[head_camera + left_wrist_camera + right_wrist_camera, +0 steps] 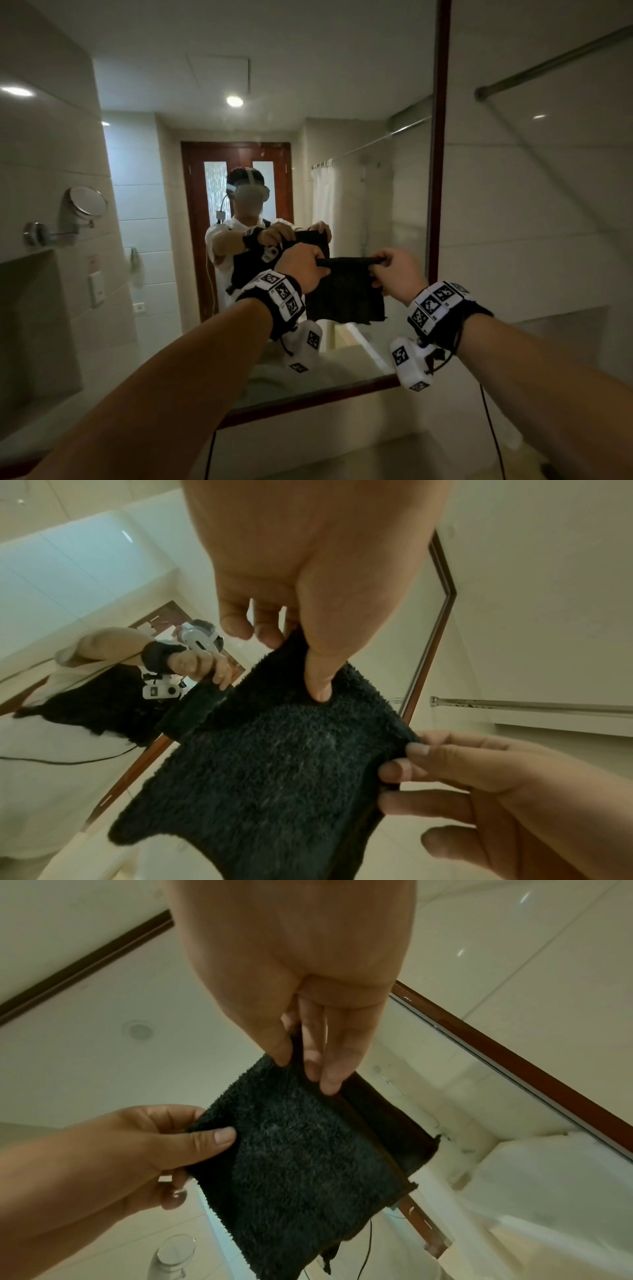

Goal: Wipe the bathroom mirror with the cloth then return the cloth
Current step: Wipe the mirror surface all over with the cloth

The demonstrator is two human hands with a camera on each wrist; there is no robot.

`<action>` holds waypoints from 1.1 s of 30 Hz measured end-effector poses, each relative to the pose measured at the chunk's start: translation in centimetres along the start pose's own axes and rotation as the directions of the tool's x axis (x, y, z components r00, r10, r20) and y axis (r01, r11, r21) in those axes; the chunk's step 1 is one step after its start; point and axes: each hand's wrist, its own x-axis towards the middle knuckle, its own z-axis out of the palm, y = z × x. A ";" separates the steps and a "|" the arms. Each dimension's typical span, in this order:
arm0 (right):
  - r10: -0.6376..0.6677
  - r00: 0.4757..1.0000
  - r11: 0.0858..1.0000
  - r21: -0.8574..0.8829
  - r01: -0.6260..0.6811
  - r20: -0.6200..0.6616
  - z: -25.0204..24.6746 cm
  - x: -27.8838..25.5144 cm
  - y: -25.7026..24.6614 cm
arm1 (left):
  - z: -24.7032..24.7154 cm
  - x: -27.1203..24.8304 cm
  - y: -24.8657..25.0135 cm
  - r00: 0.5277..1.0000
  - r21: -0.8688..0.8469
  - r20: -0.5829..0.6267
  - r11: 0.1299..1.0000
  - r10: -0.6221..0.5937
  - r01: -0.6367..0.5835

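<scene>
Both hands hold the dark grey terry cloth (346, 294) by its upper corners: left hand (301, 267) pinches one corner, right hand (394, 270) pinches the other. It hangs stretched between them, near the lower right corner of the wood-framed bathroom mirror (239, 85), apparently clear of the glass. Whether wiping is finished cannot be determined; returning the cloth remains.

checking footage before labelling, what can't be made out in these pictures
- Where the cloth goes back: no rack or hook in any view.
- Smears on the mirror: head view too soft to tell.
- Left hand fingers behind the cloth: hidden in the head view.
- Right hand palm side: turned away in the head view.
- Tap: cut off by the right wrist view's bottom edge.
</scene>
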 end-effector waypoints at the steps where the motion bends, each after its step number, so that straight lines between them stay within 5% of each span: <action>1: 0.009 1.000 1.000 0.025 -0.009 -0.003 -0.4 1.0 0.5 | 0.4 1.3 0.4 1.000 -0.001 0.010 1.000 0.005 -0.005; 10: 0.020 1.000 0.986 0.167 -0.022 0.013 -4.6 8.5 4.2 | 4.3 9.3 4.4 0.998 -0.090 -0.056 0.995 -0.042 0.037; 22: -0.194 0.981 0.945 0.268 0.189 -0.007 -11.4 20.3 9.0 | 7.1 17.9 12.0 0.954 -0.226 -0.272 0.972 -0.128 0.066; 33: -0.304 0.948 0.923 0.216 0.317 -0.092 -10.1 24.3 8.4 | 6.0 20.9 12.7 0.923 -0.409 -0.305 0.908 -0.234 0.095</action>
